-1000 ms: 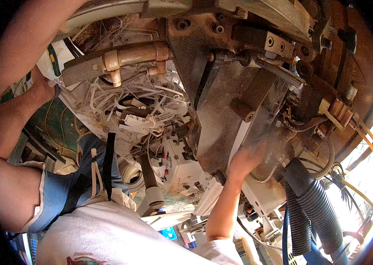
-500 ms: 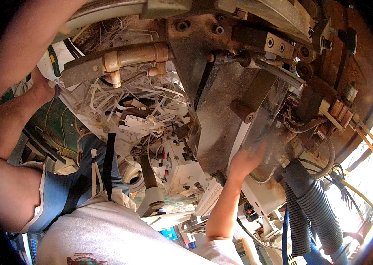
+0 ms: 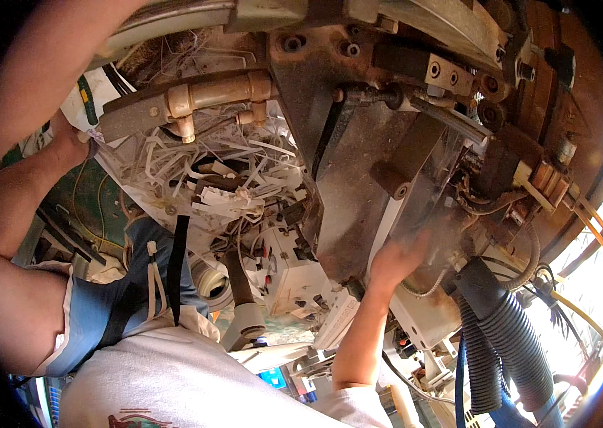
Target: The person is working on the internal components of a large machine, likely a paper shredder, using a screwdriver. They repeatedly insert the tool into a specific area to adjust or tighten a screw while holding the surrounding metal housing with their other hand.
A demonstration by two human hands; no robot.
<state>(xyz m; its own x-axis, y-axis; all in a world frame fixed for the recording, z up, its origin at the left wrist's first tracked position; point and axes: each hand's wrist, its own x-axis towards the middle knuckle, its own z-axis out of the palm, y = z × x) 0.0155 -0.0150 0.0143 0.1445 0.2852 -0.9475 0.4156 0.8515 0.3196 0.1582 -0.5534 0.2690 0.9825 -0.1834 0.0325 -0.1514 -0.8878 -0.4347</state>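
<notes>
One right hand (image 3: 397, 260): fingers blurred, grip cannot be told. One white strip (image 3: 385, 226): just above its thumb side, long axis steep toward a stud (image 3: 392, 179); right hand nearer. Left hand: out of view, arm (image 3: 34, 93) cut off by the top edge.

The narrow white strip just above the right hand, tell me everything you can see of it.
The narrow, straight white strip looks flat and stiff, perhaps plastic or painted metal. It slants toward the lower left, from just below a brown cylindrical metal post to the bare right hand, beside a large brown-stained metal plate. The hand overlaps its lower part, so whether it holds the strip can't be told. No break shows in the visible stretch.
</notes>
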